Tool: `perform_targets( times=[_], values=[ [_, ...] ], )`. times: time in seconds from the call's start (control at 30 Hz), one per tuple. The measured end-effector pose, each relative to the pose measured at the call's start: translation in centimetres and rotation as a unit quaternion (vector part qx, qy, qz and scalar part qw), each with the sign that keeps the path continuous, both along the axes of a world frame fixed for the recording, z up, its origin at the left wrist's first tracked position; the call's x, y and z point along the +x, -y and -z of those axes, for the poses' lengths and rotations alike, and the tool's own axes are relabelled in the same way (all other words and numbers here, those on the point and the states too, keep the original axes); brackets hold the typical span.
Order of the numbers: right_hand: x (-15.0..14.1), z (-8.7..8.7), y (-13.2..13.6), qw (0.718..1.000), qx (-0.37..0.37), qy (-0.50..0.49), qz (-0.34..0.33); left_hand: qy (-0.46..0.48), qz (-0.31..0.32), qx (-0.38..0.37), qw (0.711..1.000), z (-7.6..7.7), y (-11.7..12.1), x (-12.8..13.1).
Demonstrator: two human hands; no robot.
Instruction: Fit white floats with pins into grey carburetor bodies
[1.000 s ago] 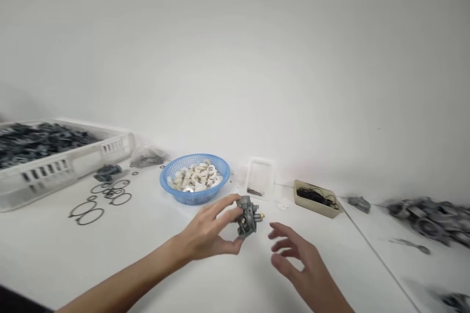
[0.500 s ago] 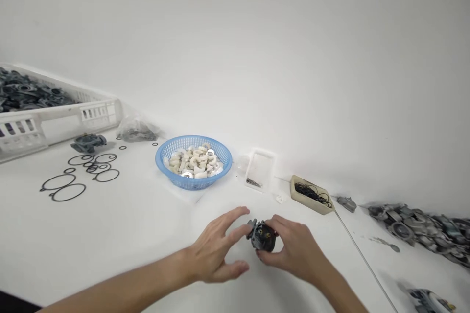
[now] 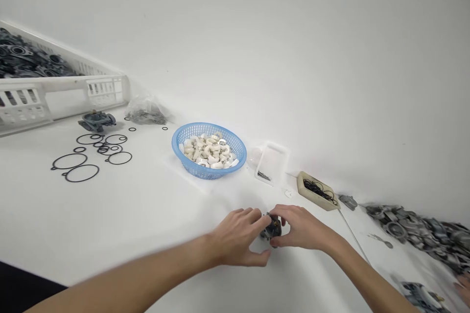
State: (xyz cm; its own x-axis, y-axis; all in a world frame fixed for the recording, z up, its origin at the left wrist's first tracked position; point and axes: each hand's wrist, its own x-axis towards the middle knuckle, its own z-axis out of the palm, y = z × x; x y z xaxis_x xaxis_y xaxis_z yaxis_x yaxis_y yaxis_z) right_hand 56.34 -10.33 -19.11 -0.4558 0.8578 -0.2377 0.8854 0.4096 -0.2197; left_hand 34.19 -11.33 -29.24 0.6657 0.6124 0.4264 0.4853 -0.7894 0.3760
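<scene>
A small grey metal carburettor body (image 3: 272,228) with a brass fitting sits low over the white table (image 3: 147,215), held between both hands. My left hand (image 3: 238,237) pinches it from the left with thumb below and fingers above. My right hand (image 3: 301,227) closes round it from the right. Most of the part is hidden by the fingers.
A blue basket (image 3: 191,161) of white curved pieces stands behind the hands. Black O-rings (image 3: 82,172) and a grey part (image 3: 97,120) lie left, by a white crate (image 3: 55,95) of dark parts. A clear tray (image 3: 271,164), a beige dish (image 3: 316,190) and piled metal castings (image 3: 418,230) lie right. Another person's fingers (image 3: 463,285) show at the right edge.
My right hand came from open beside the part to closing on it. Both hands sank toward the table. The view swung so the table's objects shifted up and left.
</scene>
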Motion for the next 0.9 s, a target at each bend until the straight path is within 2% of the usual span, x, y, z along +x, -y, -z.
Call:
perform_targets(
  times=[0.13,0.27,0.37,0.53,0.77,0.9],
  values=[
    [0.3,-0.2,0.3,0.999,-0.015,-0.004,0.028,-0.009,-0.007,-0.025,1.000,-0.1,0.2,0.2],
    [1.5,-0.6,0.9,0.991,-0.094,-0.037,0.094,-0.010,-0.011,-0.036,0.999,-0.4,0.1,0.0],
    [2.4,-1.1,1.2,0.985,-0.132,-0.044,0.098,-0.019,-0.014,-0.044,0.999,-0.3,0.1,0.0],
    [3.3,-1.8,1.1,0.990,-0.102,-0.027,0.097,-0.023,-0.018,-0.083,0.996,0.1,0.2,0.3],
    [3.7,-1.5,-0.4,0.996,-0.056,-0.009,0.064,0.002,-0.037,-0.144,0.989,0.3,-0.2,0.9],
    [1.6,-3.5,-2.3,1.000,0.013,-0.006,0.020,0.002,-0.037,-0.144,0.989,0.7,-0.7,1.1]
  ],
)
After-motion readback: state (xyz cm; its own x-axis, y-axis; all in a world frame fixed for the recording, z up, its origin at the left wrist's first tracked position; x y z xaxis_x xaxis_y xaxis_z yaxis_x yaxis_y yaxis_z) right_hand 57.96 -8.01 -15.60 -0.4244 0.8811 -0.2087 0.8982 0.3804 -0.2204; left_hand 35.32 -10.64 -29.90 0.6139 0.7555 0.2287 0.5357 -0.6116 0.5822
